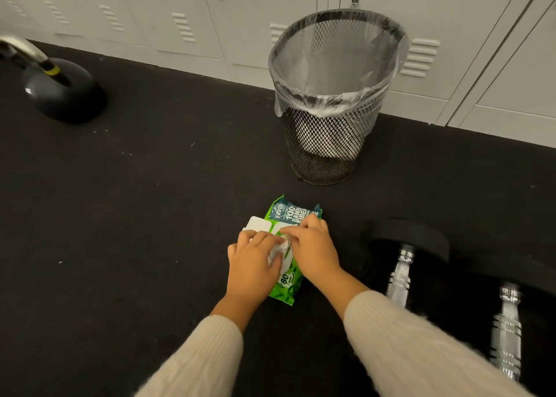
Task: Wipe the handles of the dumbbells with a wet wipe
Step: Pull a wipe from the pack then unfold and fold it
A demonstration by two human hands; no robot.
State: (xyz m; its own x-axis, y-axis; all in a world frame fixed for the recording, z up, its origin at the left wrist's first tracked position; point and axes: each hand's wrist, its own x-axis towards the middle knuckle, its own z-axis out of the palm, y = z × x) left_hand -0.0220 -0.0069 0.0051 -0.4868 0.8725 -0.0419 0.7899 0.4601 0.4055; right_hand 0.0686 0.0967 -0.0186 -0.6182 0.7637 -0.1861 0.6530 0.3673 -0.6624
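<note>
Your 2 black-ended dumbbells with ribbed chrome handles lie on the black rubber floor at the near right: the nearer-left dumbbell (401,264) and the right dumbbell (508,330), side by side and just apart. Each handle's long axis runs near to far, tilting slightly right at the near end. Neither looks touched yet, so wiping is still ahead.

The green plastic pack of wet wipes (288,252) lies flat on the floor just left of them, its long axis also near to far, its white flip lid (258,225) thrown open to the left.

Your left hand (252,264) presses the pack down, fingers curled over the opening; keep that weight on so the pack does not lift. Your right hand (310,246) has fingertips drawn together at the white wet wipe (278,252) in the slot; whether they truly grip it, you cannot tell. Pinch 1 corner only and pull low and steady, so only 1 sheet comes.
</note>
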